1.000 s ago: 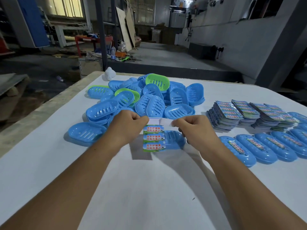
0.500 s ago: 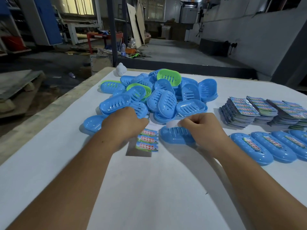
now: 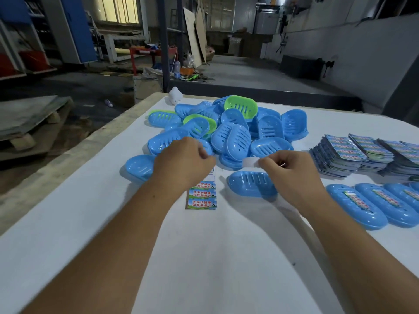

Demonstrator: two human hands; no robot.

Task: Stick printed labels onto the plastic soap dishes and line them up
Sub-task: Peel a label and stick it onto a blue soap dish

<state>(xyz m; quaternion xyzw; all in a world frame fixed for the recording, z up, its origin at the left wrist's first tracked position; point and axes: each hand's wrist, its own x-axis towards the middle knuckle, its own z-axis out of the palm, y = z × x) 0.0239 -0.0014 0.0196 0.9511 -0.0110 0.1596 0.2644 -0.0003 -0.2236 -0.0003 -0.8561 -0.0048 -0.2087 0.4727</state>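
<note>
Right hand (image 3: pixel 292 175) pinches a peeled white-backed label (image 3: pixel 249 162); left hand (image 3: pixel 183 164) grips the printed sticker strip (image 3: pixel 201 196). Best centre it over the blue oval plastic soap dish (image 3: pixel 247 184).

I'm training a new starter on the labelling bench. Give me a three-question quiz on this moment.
1. True or false: the left hand holds the label sheet.
2. What does the right hand pinch? A) a green dish B) a peeled label C) a label stack
3. Where does the row of labelled dishes lie relative to the unlabelled dish under the right hand?

Key: 1 true; 2 B; 3 to its right, in front of the label stacks.
</note>
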